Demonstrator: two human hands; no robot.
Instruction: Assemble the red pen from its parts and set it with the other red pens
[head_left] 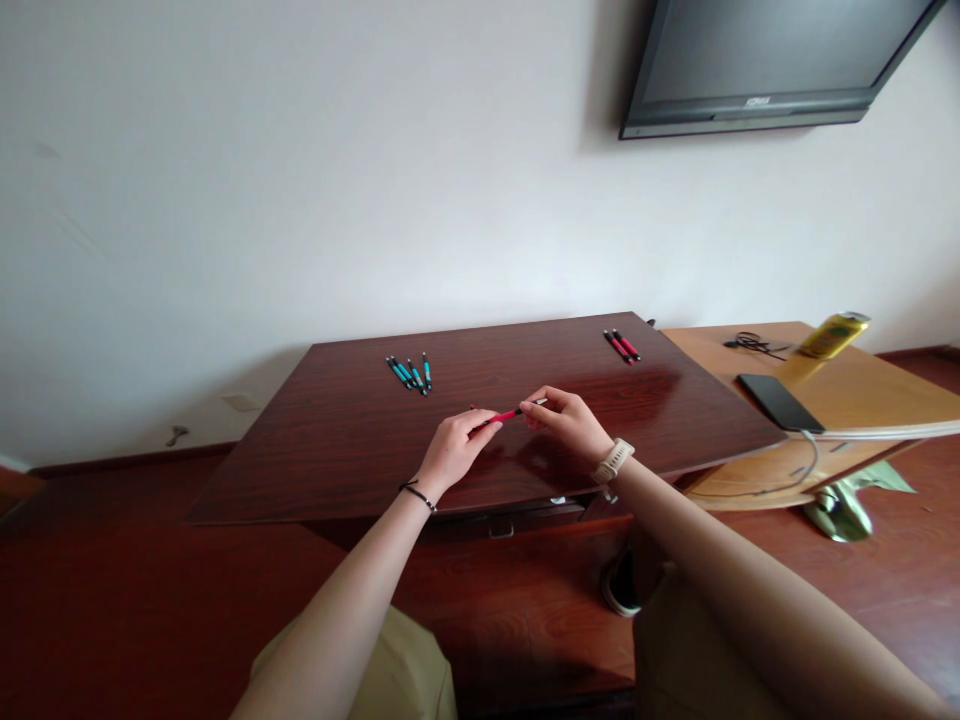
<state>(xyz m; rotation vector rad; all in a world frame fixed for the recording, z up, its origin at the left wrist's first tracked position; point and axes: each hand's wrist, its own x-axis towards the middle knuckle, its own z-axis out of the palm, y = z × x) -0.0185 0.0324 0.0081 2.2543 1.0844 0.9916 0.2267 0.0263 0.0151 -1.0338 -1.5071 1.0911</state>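
Observation:
A red pen (506, 416) with a black end is held level above the dark wooden table (330, 430). My left hand (456, 445) pinches its red barrel. My right hand (564, 420) has its thumb and fingers closed around the other end, near a small pale tip. Several teal pens (409, 374) lie loosely side by side toward the table's back left. At the back right rest two red pens (622, 346) with black ends, next to each other.
A lower light-wood cabinet (892, 385) adjoins the table on the right. It bears a phone (780, 402) with a white cable, a black cord (754, 345) and a yellow can (834, 335). A television (765, 70) hangs on the wall behind.

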